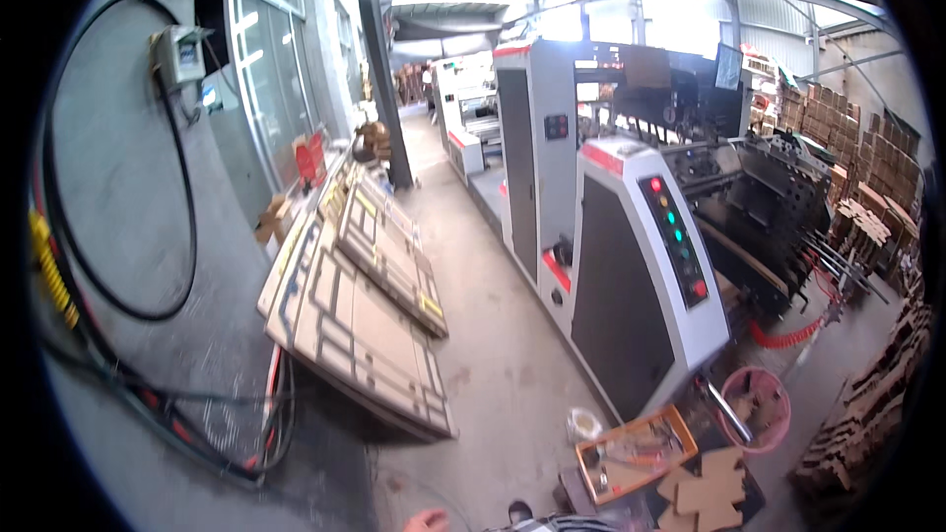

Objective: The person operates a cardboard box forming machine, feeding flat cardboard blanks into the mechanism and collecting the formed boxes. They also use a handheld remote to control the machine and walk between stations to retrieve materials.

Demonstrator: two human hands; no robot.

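My left hand (426, 520) shows only in part at the lower edge, over the grey floor. Its fingers are blurred and cut off by the picture's rim, and I see nothing held in it. My right hand is out of view. Nearest on the right lies a shallow wooden tray (589, 476) with an orange rim and small tools in it. Cut brown cardboard pieces (711, 493) rest beside the tray. A roll of clear tape (583, 425) sits just behind it. Part of a dark shoe (519, 510) shows below me.
A large grey machine (631, 305) with a lit button panel (675, 241) stands right of the aisle (493, 335). Flat die boards (365, 335) lean along the left wall under hanging cables (187, 236). A pink bin (785, 409) and stacked cardboard (867, 404) stand at right.
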